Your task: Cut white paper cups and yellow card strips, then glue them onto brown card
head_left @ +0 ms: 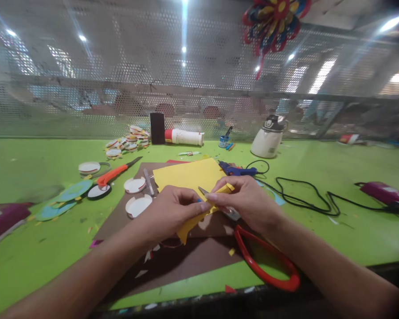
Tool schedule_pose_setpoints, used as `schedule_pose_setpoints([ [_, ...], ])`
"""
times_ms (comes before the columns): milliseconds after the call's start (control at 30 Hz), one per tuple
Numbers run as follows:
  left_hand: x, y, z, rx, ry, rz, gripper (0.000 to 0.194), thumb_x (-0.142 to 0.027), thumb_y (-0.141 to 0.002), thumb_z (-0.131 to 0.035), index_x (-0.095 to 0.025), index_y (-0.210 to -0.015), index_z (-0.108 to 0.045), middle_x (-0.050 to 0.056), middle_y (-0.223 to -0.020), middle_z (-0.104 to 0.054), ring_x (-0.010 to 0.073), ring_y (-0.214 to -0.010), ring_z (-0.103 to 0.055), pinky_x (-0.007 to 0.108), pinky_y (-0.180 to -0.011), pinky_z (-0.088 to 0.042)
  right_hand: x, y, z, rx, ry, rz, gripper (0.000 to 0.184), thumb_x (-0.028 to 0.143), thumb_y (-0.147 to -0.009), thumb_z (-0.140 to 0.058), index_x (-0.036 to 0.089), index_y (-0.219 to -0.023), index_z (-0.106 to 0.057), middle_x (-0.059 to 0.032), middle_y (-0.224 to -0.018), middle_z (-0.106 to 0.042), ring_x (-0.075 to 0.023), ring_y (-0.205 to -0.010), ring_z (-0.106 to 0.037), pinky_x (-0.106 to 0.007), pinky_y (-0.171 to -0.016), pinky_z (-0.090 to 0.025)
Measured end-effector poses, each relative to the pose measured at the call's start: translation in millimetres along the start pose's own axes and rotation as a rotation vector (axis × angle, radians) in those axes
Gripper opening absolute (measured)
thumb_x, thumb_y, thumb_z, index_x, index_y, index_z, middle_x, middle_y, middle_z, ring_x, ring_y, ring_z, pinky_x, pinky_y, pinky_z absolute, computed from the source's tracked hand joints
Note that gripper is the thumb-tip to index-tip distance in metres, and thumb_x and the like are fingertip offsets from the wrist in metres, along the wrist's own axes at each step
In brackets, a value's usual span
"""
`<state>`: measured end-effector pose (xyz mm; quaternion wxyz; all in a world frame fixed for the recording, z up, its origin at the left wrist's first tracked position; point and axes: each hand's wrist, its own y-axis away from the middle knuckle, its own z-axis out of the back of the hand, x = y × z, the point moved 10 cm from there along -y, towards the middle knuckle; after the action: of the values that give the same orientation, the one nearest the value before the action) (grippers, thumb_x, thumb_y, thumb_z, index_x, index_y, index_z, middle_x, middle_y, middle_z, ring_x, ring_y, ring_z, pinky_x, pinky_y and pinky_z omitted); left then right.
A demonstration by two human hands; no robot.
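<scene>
Both hands meet over the middle of the table, pinching a small folded piece of yellow paper (188, 227). My left hand (176, 206) is closed on its left part, thumb against fingers. With thumb and fingertips, my right hand (249, 199) pinches the upper right part, where the paper is curled. Red-handled scissors (269, 270) slant beneath my right hand, and a pointed metal tip shows between the hands; whether that hand also bears on the scissors is hidden. Behind the hands is a larger yellow sheet (186, 173), lying on brown sheets (199, 261).
Left are an orange-handled knife (113, 175), white paper discs (138, 207) and blue-green discs (75, 190). A blue glue gun (237, 169) with its black cord lies right. Farther back stand a phone (157, 128), stacked paper cups (186, 137) and a white kettle (267, 139).
</scene>
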<state>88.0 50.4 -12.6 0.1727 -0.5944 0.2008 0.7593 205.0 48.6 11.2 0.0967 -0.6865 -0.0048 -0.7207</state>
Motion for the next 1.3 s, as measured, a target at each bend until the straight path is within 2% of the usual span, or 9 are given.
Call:
schedule_pose_setpoints([
  [233,8.1,2.7,3.6,0.006,-0.036,0.120,0.030,-0.043,-0.065,-0.070,-0.016,-0.058,-0.057,-0.003,-0.046,-0.049,0.0086,-0.041,-0.040,0.021,-0.042,-0.025,-3.2,-4.5,14.9,-0.025,-0.093,-0.035,0.030,0.037,-0.059,-0.085,0.014,-0.055,-0.065,0.0028,-0.046,-0.056,-0.0062,-0.042,-0.044,-0.022,-0.044,-0.031],
  [400,9.4,1.2,6.6,-0.005,-0.037,0.094,0.031,-0.041,-0.063,-0.073,-0.016,-0.055,-0.057,-0.004,-0.046,-0.048,0.0082,-0.043,-0.038,0.021,-0.044,-0.025,-2.6,-5.6,16.6,-0.054,-0.117,-0.026,0.030,0.036,-0.057,-0.086,0.014,-0.055,-0.066,0.0023,-0.046,-0.057,-0.0061,-0.041,-0.044,-0.022,-0.043,-0.031],
  [567,14.6,1.8,11.4,-0.018,0.009,0.097,0.028,-0.038,-0.064,-0.074,-0.016,-0.053,-0.061,-0.001,-0.045,-0.051,0.0090,-0.042,-0.040,0.022,-0.045,-0.026,2.6,-11.6,36.4,-0.131,-0.161,0.017,0.031,0.035,-0.054,-0.088,0.015,-0.055,-0.064,0.0048,-0.047,-0.055,-0.0058,-0.043,-0.043,-0.022,-0.044,-0.032],
  [700,8.5,2.0,14.0,-0.013,0.022,0.041,0.026,-0.036,-0.065,-0.073,-0.016,-0.052,-0.062,-0.001,-0.047,-0.054,0.0107,-0.045,-0.044,0.022,-0.049,-0.031,3.5,-15.6,44.4,-0.122,-0.122,0.025,0.030,0.039,-0.059,-0.085,0.014,-0.059,-0.067,0.0022,-0.050,-0.060,-0.0063,-0.043,-0.046,-0.022,-0.044,-0.034],
  [900,-3.7,3.7,12.7,0.012,-0.071,-0.050,0.024,-0.030,-0.068,-0.069,-0.016,-0.050,-0.060,-0.002,-0.048,-0.053,0.0113,-0.049,-0.043,0.022,-0.051,-0.030,8.0,-20.6,40.9,-0.092,0.021,0.100,0.037,0.047,-0.067,-0.076,0.012,-0.060,-0.066,0.0005,-0.050,-0.060,-0.0069,-0.042,-0.049,-0.023,-0.045,-0.040],
  [1000,-9.2,3.6,18.6,-0.011,-0.082,-0.080,0.024,-0.031,-0.068,-0.070,-0.016,-0.051,-0.061,-0.001,-0.051,-0.054,0.0126,-0.052,-0.045,0.023,-0.052,-0.031,24.2,-21.1,42.4,-0.129,0.112,0.203,0.035,0.046,-0.075,-0.070,0.013,-0.065,-0.064,0.0027,-0.051,-0.059,-0.0072,-0.041,-0.049,-0.022,-0.044,-0.041],
  [1167,-23.9,7.7,67.3,-0.351,0.185,-0.173,0.025,-0.037,-0.058,-0.079,-0.015,-0.062,-0.068,0.002,-0.058,-0.060,0.0135,-0.056,-0.051,0.022,-0.052,-0.035,87.7,10.8,49.4,-0.349,0.339,0.544,0.033,0.040,-0.089,-0.055,0.014,-0.071,-0.063,0.0006,-0.055,-0.056,-0.0105,-0.047,-0.049,-0.024,-0.045,-0.040],
  [1233,-26.4,11.4,68.5,-0.368,0.315,-0.164,0.027,-0.038,-0.060,-0.079,-0.014,-0.061,-0.067,0.003,-0.057,-0.060,0.0122,-0.053,-0.050,0.022,-0.050,-0.035,115.6,37.2,40.5,-0.430,0.479,0.739,0.030,0.035,-0.092,-0.051,0.015,-0.075,-0.064,-0.0011,-0.062,-0.056,-0.0126,-0.056,-0.049,-0.027,-0.053,-0.042],
  [1300,-29.3,15.3,51.0,-0.267,0.398,-0.110,0.027,-0.038,-0.065,-0.078,-0.014,-0.062,-0.067,0.004,-0.061,-0.063,0.0118,-0.054,-0.052,0.022,-0.051,-0.037,134.6,63.4,16.6,-0.413,0.642,0.944,0.022,0.028,-0.092,-0.052,0.017,-0.082,-0.068,-0.0023,-0.067,-0.056,-0.0145,-0.064,-0.048,-0.030,-0.061,-0.042],
])
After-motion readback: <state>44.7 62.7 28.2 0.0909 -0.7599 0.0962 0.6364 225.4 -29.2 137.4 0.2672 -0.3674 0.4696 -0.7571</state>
